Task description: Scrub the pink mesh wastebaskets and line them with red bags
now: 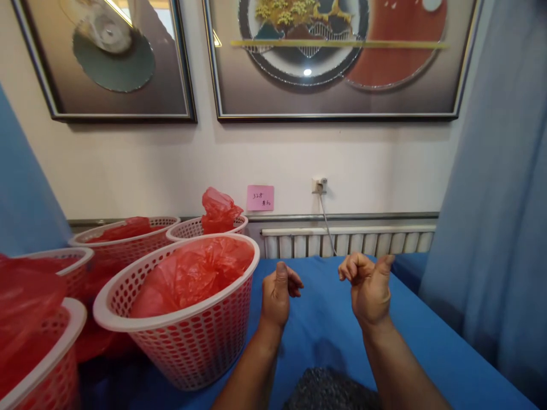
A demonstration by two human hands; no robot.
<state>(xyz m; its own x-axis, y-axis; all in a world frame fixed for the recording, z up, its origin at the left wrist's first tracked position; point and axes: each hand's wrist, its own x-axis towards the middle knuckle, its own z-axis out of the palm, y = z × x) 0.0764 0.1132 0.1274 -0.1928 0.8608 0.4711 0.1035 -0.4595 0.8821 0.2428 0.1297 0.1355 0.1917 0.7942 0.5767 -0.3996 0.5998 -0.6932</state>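
Both my hands are raised above a blue-covered table point(325, 324). My left hand point(277, 293) has its fingers curled in, thumb up, and nothing shows in it. My right hand point(368, 285) is likewise curled into a loose fist, thumb up, with nothing visible inside. The two hands are a short gap apart. The nearest white perforated basket point(188, 336), lined with a red plastic bag point(192, 273), stands just left of my left hand. A dark speckled heap point(329, 390) lies on the cloth between my forearms.
Several more white baskets point(128, 242) with red bags crowd the left side. A radiator point(346, 242), a wall socket with cable point(319, 185) and a pink note point(260, 197) are behind. Grey-blue curtains point(496, 216) hang at the right; framed pictures point(337, 57) hang above.
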